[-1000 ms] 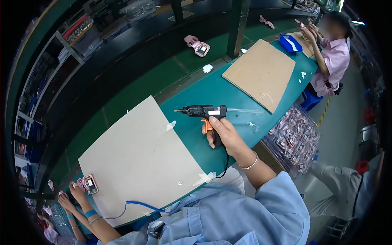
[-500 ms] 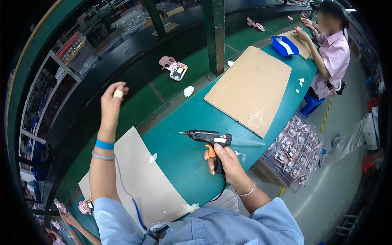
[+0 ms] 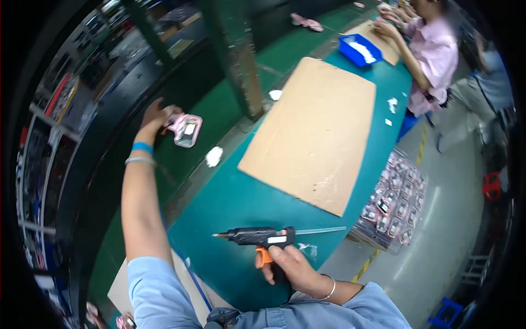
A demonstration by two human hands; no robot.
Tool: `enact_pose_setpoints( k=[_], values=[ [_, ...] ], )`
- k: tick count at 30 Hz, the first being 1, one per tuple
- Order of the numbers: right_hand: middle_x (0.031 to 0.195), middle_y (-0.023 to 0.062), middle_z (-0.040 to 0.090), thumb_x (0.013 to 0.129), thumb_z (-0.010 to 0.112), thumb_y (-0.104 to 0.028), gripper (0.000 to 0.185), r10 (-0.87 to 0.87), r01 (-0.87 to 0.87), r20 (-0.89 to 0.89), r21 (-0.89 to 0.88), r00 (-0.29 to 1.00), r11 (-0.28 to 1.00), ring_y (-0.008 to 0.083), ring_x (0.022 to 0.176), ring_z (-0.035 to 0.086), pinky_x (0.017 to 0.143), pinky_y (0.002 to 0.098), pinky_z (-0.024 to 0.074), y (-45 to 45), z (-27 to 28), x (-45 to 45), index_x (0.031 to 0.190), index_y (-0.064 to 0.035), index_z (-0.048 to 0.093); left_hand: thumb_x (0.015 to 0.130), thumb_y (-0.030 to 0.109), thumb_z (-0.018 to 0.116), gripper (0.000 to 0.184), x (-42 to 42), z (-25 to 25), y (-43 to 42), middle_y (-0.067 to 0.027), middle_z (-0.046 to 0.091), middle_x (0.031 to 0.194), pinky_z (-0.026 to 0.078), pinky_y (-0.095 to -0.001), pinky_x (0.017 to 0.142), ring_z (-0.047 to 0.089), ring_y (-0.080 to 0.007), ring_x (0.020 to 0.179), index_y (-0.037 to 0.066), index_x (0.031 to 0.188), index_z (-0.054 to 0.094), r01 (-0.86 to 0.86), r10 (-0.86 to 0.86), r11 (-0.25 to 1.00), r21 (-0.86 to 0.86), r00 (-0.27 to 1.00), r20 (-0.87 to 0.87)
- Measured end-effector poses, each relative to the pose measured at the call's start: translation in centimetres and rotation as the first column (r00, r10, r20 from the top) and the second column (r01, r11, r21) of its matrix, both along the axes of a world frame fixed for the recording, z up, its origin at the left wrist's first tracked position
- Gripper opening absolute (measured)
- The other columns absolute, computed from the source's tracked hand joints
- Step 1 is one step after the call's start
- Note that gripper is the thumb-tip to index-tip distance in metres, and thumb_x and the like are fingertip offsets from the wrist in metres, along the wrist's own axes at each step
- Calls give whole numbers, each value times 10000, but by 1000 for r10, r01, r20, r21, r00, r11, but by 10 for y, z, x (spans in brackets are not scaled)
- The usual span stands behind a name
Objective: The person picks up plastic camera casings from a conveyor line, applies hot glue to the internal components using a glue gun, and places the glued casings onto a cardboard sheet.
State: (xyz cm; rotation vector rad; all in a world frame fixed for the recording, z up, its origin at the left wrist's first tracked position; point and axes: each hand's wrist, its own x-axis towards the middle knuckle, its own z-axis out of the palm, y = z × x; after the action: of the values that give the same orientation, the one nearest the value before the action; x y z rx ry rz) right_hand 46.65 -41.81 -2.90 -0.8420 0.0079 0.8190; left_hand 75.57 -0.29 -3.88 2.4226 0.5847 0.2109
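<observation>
My left hand is stretched out over the green belt, its fingers closed around the lid end of an opened pink electronic case; motion blurs the fingertips. Green circuit board and a pale part show inside the case. In my right hand is a black hot glue gun, held by its handle above the teal table. A finger lies at its orange trigger. The nozzle points left, and a clear glue stick sticks out of the back.
A cardboard sheet covers part of the teal table. White scraps lie by the belt. A green post rises beside it. At right, several pink cases fill clear trays. A person in pink works near a blue bin.
My left hand has reached forward to the pink case and closed on its lid end. The view has shifted, and the glue gun stays in my right hand.
</observation>
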Motion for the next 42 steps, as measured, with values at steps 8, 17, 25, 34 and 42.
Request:
enact_pose_setpoints(
  k=[8, 17, 25, 34, 42],
  values=[
    [599, 27, 498, 976, 383, -431, 398, -2, 3, 34, -22, 999, 1000, 83, 496, 426, 451, 200, 351, 3, -13, -5, 931, -45, 470, 810, 143, 544, 168, -22, 26, -25, -85, 565, 634, 394, -259, 466, 467, -144, 500, 15, 862, 640, 227, -245, 957, -179, 965, -88],
    [569, 14, 484, 973, 381, -447, 415, 23, -21, 59, -38, 998, 999, 73, 465, 402, 423, 206, 328, 7, -10, -5, 944, -44, 473, 831, 72, 480, 220, -73, 42, -39, -72, 592, 813, 396, -246, 508, 488, -130, 583, 33, 1009, 602, 114, -109, 962, -248, 993, 34],
    [715, 28, 524, 980, 400, -396, 357, -6, 8, 131, -16, 991, 1000, 52, 512, 437, 419, 198, 346, 8, -9, -4, 969, -47, 478, 850, 6, 465, 160, -139, 27, -1, -45, 552, 857, 423, -226, 688, 509, -122, 749, 42, 977, 556, 277, -214, 913, -300, 950, 225],
    [602, 20, 490, 980, 410, -378, 361, -132, 139, 191, -25, 973, 990, 75, 494, 436, 440, 208, 361, 12, -3, -14, 904, -47, 533, 893, 80, 530, 113, -344, 58, -62, -32, 556, 869, 413, -196, 718, 511, -95, 773, 42, 988, 579, 93, 64, 829, -552, 964, 258],
    [861, 62, 565, 971, 437, -312, 303, -83, 106, 280, -70, 956, 992, 83, 581, 509, 425, 217, 405, 15, -4, -18, 951, -18, 506, 816, 186, 572, 300, -463, -18, -50, -109, 616, 864, 479, -239, 566, 568, -156, 704, -4, 1045, 610, 74, 76, 914, -399, 935, 346]
  ],
)
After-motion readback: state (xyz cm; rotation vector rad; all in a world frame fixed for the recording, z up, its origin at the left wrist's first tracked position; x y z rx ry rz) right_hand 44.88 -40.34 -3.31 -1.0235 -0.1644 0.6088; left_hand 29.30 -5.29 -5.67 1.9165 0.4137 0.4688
